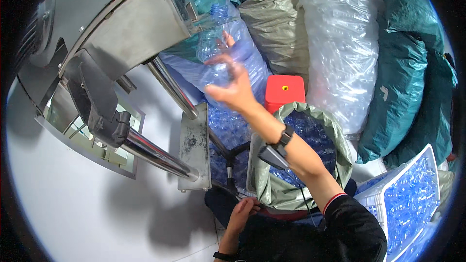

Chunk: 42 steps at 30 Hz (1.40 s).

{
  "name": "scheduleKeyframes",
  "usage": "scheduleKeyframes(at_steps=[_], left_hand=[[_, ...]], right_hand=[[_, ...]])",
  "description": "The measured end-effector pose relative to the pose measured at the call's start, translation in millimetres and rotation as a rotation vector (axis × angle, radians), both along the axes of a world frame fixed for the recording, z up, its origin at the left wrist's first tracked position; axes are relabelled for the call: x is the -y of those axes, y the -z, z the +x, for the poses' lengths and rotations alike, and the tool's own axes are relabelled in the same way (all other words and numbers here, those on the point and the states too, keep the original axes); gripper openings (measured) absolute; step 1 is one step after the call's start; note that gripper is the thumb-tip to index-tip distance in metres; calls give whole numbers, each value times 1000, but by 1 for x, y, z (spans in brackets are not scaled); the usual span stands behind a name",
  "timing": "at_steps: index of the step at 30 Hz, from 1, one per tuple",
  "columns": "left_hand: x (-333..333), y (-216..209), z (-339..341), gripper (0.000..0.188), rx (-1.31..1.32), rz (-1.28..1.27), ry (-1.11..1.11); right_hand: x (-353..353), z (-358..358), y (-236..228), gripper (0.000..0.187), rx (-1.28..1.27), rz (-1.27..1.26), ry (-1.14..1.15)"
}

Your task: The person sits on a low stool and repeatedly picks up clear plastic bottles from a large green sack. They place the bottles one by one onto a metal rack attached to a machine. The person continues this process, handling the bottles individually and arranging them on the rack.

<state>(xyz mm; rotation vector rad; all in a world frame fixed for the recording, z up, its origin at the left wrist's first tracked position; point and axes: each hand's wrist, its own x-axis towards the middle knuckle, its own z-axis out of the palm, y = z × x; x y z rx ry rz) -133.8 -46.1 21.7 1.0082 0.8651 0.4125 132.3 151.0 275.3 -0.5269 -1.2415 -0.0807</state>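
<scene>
My right hand [233,87] reaches forward beside the machine, smeared by motion, with thumb and fingers curved around a clear plastic bottle [213,76]. Just beyond it, a bluish bottle neck [219,10] shows by a transparent panel [206,26] on the machine head. Low in the view, my left hand [242,212] is closed, fingers curled, close to the edge of a green-grey sack [342,138]. Whatever those fingers may hold is hidden. The sack lines a container holding clear blue plastic pieces [310,131], and my right forearm passes over it.
A metal machine [126,24] on chrome posts [160,153] stands at the left. Behind the sack sits a red stool [285,87]. Large stuffed bags, one translucent [340,43] and several teal [395,92], fill the back. At lower right, a white crate [381,204] holds blue plastic pieces.
</scene>
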Motion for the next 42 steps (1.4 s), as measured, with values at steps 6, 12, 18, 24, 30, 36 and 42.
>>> scheduleKeyframes(at_steps=[6, 12, 18, 24, 30, 36, 42], left_hand=[[5, -1, 6, 33, -46, -5, 79], [4, -7, 10, 31, -23, 93, 112], [5, -3, 5, 29, -23, 150, 134], [8, 3, 8, 32, -166, 285, 254], [12, 8, 9, 29, -248, 528, 244], [-4, 35, 61, 17, -295, 932, 237], [-67, 78, 180, 32, -556, 1417, 289]], right_hand=[[9, 24, -20, 64, -238, -36, -602], [-8, 8, -49, 57, -684, -168, -310], [10, -7, -44, 79, -155, -436, 197], [36, -29, -18, 40, 865, -26, -191], [108, 36, 157, 37, 344, -658, -128], [235, 65, 346, 57, 151, -1296, 714], [237, 33, 419, 90, -605, -1570, 704]])
